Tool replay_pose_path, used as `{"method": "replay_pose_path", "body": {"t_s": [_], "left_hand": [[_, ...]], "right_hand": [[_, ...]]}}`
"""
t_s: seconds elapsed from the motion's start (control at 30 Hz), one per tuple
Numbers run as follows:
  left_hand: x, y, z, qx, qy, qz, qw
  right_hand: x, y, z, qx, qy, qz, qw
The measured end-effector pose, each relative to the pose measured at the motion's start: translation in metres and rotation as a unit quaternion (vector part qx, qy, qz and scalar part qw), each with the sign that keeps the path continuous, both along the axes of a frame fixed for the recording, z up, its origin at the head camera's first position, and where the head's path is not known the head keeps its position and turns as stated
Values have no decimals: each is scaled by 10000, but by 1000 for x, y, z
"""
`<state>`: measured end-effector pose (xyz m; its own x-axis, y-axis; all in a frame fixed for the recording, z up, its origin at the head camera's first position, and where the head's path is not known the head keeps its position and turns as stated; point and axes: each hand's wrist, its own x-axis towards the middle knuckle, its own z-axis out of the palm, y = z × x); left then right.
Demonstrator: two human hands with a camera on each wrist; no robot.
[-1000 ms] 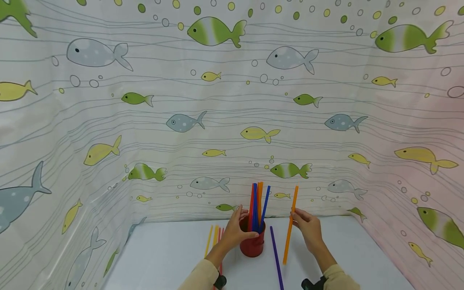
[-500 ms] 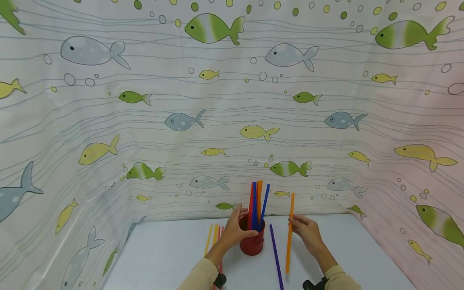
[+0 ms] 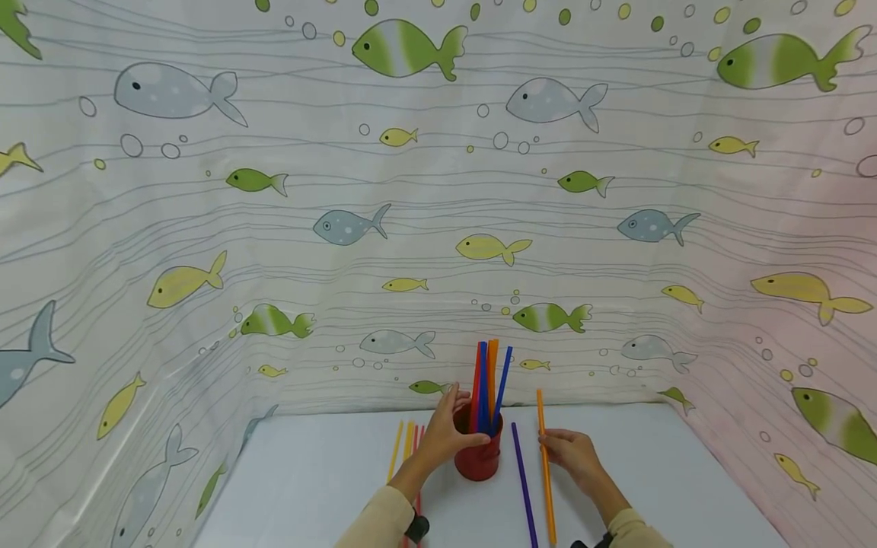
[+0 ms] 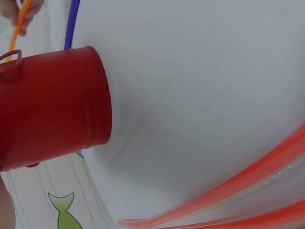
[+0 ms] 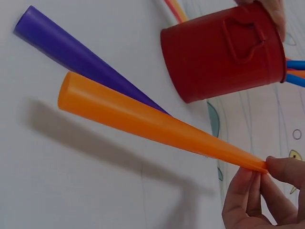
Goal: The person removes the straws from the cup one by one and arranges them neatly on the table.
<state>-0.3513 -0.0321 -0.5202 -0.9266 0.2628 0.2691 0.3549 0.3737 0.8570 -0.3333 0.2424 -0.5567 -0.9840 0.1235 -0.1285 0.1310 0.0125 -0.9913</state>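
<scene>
My left hand point(image 3: 441, 438) holds a small red metal cup point(image 3: 477, 461) at its rim, thumb in front and fingers behind. Red, blue and orange straws point(image 3: 483, 380) lean upright in the cup. To the right, my right hand point(image 3: 572, 457) pinches an orange straw point(image 3: 546, 487) between thumb and fingers; its near end points towards me. In the right wrist view the orange straw point(image 5: 143, 121) is over its own shadow, apart from the table. A purple straw point(image 3: 524, 487) lies on the table between the cup and the orange straw.
Yellow and red straws point(image 3: 409, 441) lie on the white table point(image 3: 308, 472) left of the cup, partly hidden by my left arm. A fish-patterned curtain point(image 3: 438, 190) surrounds the table at the back and sides.
My right hand has lowered the orange straw and brought it left and nearer, beside the purple straw. My left hand stays on the cup.
</scene>
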Motion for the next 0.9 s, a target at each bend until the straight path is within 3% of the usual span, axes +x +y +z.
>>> {"method": "replay_pose_path", "body": {"t_s": [0.4,0.67,0.9], "left_hand": [[-2,-1,-4,-6,-33,7,10000],[-1,-1,-3,-79,-40,62,9999],[1,0,0,-56,-69,48,9999]], "right_hand": [[5,-7,-16,518,-397,126,9978],[6,-11,-20,898,-313,286,9951],[2,-15,-24,1360,-475,358,9889]]}}
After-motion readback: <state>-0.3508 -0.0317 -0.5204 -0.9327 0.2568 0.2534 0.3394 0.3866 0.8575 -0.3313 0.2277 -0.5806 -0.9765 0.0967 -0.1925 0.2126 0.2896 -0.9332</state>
